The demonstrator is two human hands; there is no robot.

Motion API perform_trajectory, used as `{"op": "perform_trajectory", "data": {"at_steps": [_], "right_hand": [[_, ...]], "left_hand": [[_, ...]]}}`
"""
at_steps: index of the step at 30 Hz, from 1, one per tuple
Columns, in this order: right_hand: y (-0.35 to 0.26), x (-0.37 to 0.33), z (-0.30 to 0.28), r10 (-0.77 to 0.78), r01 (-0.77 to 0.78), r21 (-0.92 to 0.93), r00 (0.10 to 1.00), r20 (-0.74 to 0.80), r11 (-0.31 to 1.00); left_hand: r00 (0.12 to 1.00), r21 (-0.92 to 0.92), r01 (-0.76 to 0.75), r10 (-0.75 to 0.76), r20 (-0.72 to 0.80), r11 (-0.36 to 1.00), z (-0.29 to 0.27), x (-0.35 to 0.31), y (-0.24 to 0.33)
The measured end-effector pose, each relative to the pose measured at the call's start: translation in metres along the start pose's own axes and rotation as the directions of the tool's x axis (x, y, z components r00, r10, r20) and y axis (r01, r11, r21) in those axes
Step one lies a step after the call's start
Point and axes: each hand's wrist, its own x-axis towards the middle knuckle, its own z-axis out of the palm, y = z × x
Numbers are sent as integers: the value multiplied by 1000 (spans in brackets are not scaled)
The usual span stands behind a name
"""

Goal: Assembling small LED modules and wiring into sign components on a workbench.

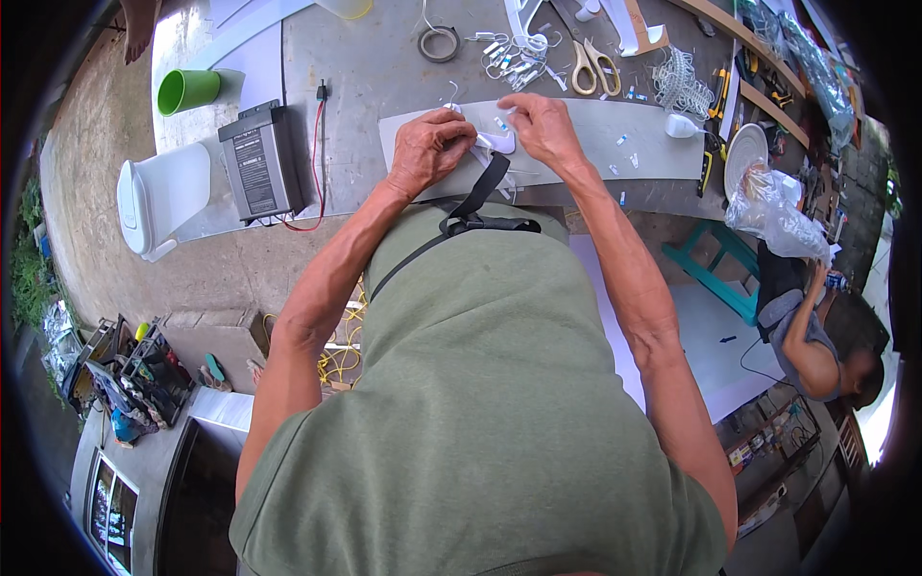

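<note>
My left hand [434, 152] is closed, its thumb and fingers pinched on a white plastic piece [497, 142] that sticks out to the right. A thin wire hook [451, 94] rises just beyond these fingers. To the right, my right hand [545, 132] has its fingers bent together near the piece; whatever they hold is too small to make out. Both hands are over a light grey sheet [586, 144] at the table's near edge. Small blue-and-white bits [621, 140] lie scattered on it. A black strap [483, 184] hangs in front of my waist.
Beyond the sheet lie metal clips [519, 60], scissors [594, 69], a tape roll [439, 44] and coiled clear plastic [678, 77]. At left stand a black battery-like box [259, 165], a green cup [187, 92] and a clear pitcher [163, 197]. Another person [816, 336] sits at right.
</note>
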Motion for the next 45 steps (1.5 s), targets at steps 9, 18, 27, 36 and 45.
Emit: {"op": "perform_trajectory", "data": {"at_steps": [9,18,27,36,45], "right_hand": [[-8,-41,-30,-23,22,-1,997,-68,1000],[-22,-55,17,-64,64,-91,998,4,994],[-23,-40,29,-192,207,67,964,-187,976],[-41,-73,-5,102,-69,-108,936,338,992],[-16,-59,45,-332,225,-352,901,-281,908]], "left_hand": [[998,10,55,-55,5,998,1,1,4],[996,23,93,-93,16,995,1,4,4],[987,52,162,-162,-6,985,4,8,8],[979,26,201,-201,-20,979,8,7,6],[969,38,244,-245,34,969,4,12,8]]}}
